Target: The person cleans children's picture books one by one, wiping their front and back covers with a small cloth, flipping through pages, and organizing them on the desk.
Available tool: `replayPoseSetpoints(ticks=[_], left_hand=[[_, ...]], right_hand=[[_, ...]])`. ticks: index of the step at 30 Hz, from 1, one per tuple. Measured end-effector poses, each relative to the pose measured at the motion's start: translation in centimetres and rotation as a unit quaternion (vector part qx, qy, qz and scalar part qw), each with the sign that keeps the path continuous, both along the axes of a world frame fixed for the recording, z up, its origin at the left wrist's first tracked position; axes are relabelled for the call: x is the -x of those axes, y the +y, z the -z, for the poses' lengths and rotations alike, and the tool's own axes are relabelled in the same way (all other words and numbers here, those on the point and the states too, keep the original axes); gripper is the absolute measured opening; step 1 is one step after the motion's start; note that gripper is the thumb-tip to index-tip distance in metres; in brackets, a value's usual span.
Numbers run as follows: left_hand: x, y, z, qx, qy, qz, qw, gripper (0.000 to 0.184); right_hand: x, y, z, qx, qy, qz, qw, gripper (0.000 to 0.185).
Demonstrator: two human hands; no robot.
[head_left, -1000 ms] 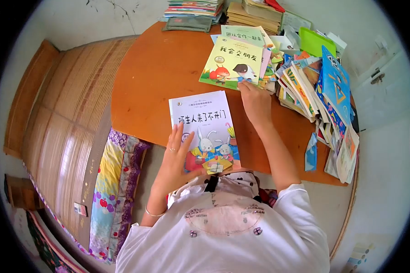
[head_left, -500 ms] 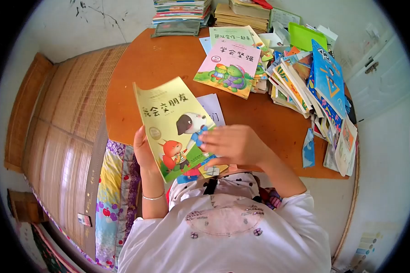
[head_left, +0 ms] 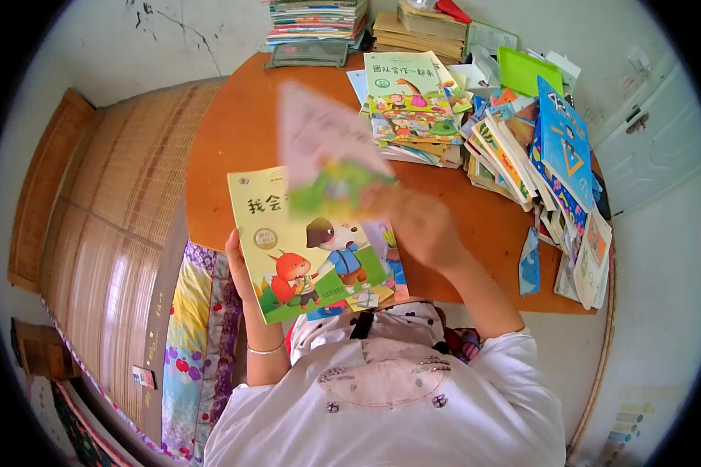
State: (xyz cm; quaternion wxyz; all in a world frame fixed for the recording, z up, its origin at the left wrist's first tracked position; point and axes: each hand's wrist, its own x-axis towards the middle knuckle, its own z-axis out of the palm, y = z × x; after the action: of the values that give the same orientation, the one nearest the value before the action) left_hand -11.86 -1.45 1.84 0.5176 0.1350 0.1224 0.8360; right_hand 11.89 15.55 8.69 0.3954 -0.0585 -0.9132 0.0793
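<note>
My left hand grips the left edge of a yellow picture book with a squirrel and a dog on its cover. In my right hand is a pink picture book, smeared by motion, its lower corner between the fingers. It hangs over the yellow book's top right part and hides some of its title. Behind the yellow book, other books peek out at its right and lower edge. A pile topped by a green-white picture book with a giraffe lies beyond my right hand.
On the right of the brown table leans a jumbled heap of books with a blue book on top. Stacked books and brown paper stand at the back, near a green tray. A blue scrap lies near the right edge.
My right hand has taken the pink book off the pile and brought it left over the yellow book. The giraffe book now shows fully. The yellow book has turned flatter toward me.
</note>
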Motion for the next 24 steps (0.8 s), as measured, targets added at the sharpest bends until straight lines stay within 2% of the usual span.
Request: replayPoseSetpoints(ticks=[1,3,5,6,7,9,11,13,14,16,18,20,21,23,24], left_hand=[[-0.9,0.3,-1.6,0.002,-0.001,0.000,1.000,0.047],[-3.0,0.9,-5.0,0.060,-0.027,0.008,0.998,0.045],[-1.8,0.2,-2.5,0.063,0.013,0.013,0.998,0.043],[-1.6,0.1,-2.3,0.067,0.054,0.016,0.996,0.041],[-2.0,-0.1,-2.7,0.083,0.030,0.004,0.996,0.040],[-1.8,-0.4,-2.5,0.087,0.023,0.025,0.996,0.042],[-1.7,-0.7,-2.4,0.089,0.017,0.044,0.995,0.043],[-1.9,-0.7,-2.5,0.122,0.014,0.044,0.991,0.059],[-1.9,-0.8,-2.3,0.121,0.016,0.044,0.992,0.059],[-2.0,-0.8,-1.9,0.131,0.010,0.015,0.991,0.060],[-1.8,-1.1,-2.6,0.149,0.045,-0.014,0.988,0.060],[-1.8,-1.2,-3.0,0.211,0.041,-0.053,0.975,0.060],[-0.7,-1.4,-1.5,0.135,0.017,0.008,0.991,0.059],[-1.1,-1.0,-1.5,0.135,0.017,0.010,0.991,0.058],[-1.2,-0.9,-1.6,0.135,0.019,0.011,0.991,0.057]], right_hand=[[-0.1,-0.9,-0.3,-0.031,-0.030,-0.080,0.996,0.037],[0.4,-3.2,0.1,-0.074,-0.079,-0.107,0.988,0.036],[0.3,-3.6,-0.1,-0.120,-0.130,-0.132,0.975,0.034],[0.2,-3.4,-0.5,-0.041,-0.172,-0.164,0.971,0.036],[0.2,-3.1,-0.8,0.039,-0.212,-0.195,0.957,0.038],[0.6,0.6,-0.9,0.210,-0.201,-0.198,0.936,0.042],[2.5,4.8,-1.7,0.238,-0.142,-0.019,0.961,0.054],[4.6,11.2,1.9,0.085,-0.056,0.155,0.983,0.065],[4.9,12.7,2.0,0.084,-0.054,0.155,0.983,0.065],[5.0,14.6,2.3,-0.011,-0.218,0.315,0.924,0.074],[4.6,14.2,3.2,-0.016,-0.194,0.299,0.934,0.068],[3.7,12.7,2.5,-0.024,-0.258,0.241,0.936,0.054],[3.2,11.8,2.6,-0.025,-0.259,0.242,0.935,0.054],[2.3,9.3,2.9,0.017,-0.099,0.196,0.975,0.039],[2.0,7.1,2.4,0.018,-0.101,0.197,0.975,0.039]])
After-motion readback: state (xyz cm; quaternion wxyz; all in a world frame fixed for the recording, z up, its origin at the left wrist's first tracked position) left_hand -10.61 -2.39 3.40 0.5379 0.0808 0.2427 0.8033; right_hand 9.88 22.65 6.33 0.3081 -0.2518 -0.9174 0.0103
